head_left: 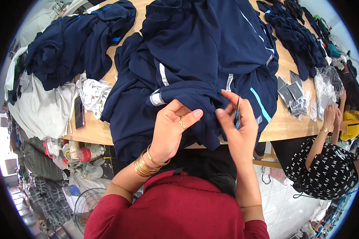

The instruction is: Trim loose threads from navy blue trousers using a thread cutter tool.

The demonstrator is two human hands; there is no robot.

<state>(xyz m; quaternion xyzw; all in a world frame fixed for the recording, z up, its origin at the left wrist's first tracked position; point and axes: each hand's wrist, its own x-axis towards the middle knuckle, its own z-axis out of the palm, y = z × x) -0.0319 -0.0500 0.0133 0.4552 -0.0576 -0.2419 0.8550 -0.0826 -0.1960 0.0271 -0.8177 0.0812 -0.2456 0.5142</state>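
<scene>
My left hand [169, 129] is closed on the edge of a navy garment [187, 92], its thumb pressed over the folded cloth. A stitched seam and a white stripe show along the held part. Just beside it, my right hand [243, 125] grips a small pair of thread snips [238, 113], with the slim blade pointing up between the fingers. Its thumb and forefinger are close to the same cloth; I cannot tell whether they touch it. Under and behind my hands more navy garments with white and light-blue stripes [260, 104] lie heaped at the table's near edge.
Left on the wooden table [93, 133] are a navy clothing pile [64, 47], white cloth strips [95, 93] and a phone [79, 113]. Grey packets [293, 93] and clear plastic [327, 81] lie right, near a co-worker's hands [331, 117]. A fan [87, 203] stands lower left.
</scene>
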